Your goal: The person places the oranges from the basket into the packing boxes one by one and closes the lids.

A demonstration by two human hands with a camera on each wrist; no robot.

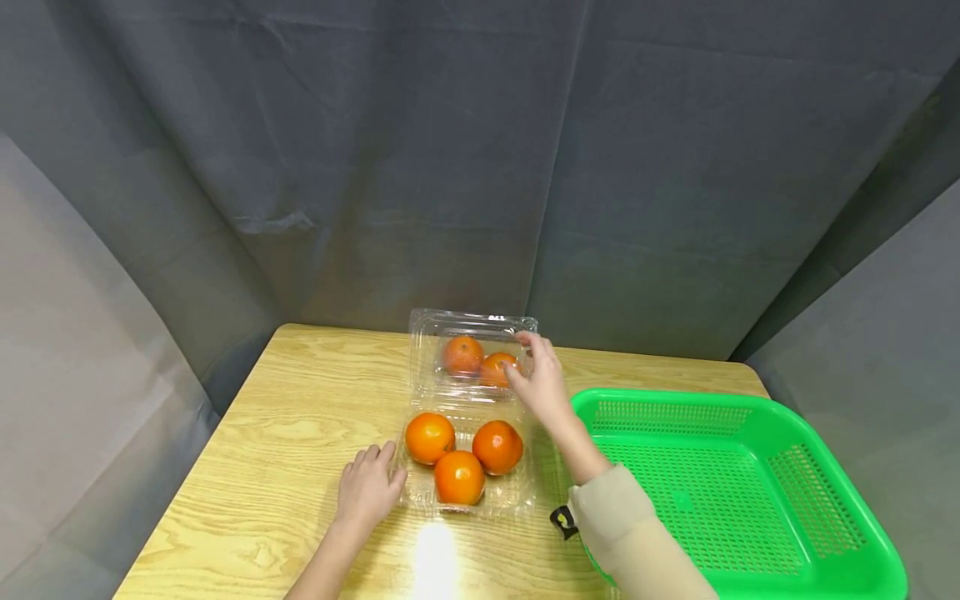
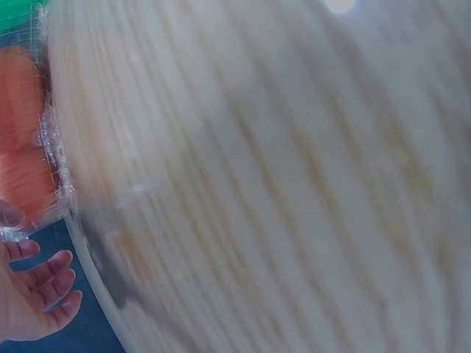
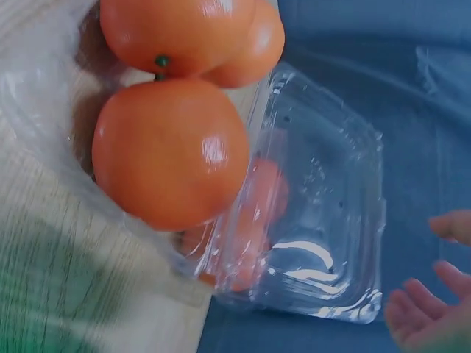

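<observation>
An unfolded clear plastic clamshell box (image 1: pixel 519 500) lies on the table, its lid (image 1: pixel 423 333) raised toward the back. Three oranges (image 1: pixel 459 478) sit in the base. Two more orange shapes (image 1: pixel 462 356) show through the lid; whether they lie behind it or within it I cannot tell. My left hand (image 1: pixel 367 486) rests beside the base's left edge, fingers loosely bent. Near the lid's upper right corner is my right hand (image 1: pixel 543 379), thumb and fingers spread. The right wrist view has those fingers (image 3: pixel 423 298) beside the lid's rim (image 3: pixel 380 213), with nothing held.
On the right stands a large green plastic basket (image 1: pixel 825 450) with perforated walls. A small black item (image 1: pixel 562 522) is by its left side, near my right sleeve. Grey curtains (image 1: pixel 450 167) hang behind the wooden table (image 1: pixel 300 400) and on both sides.
</observation>
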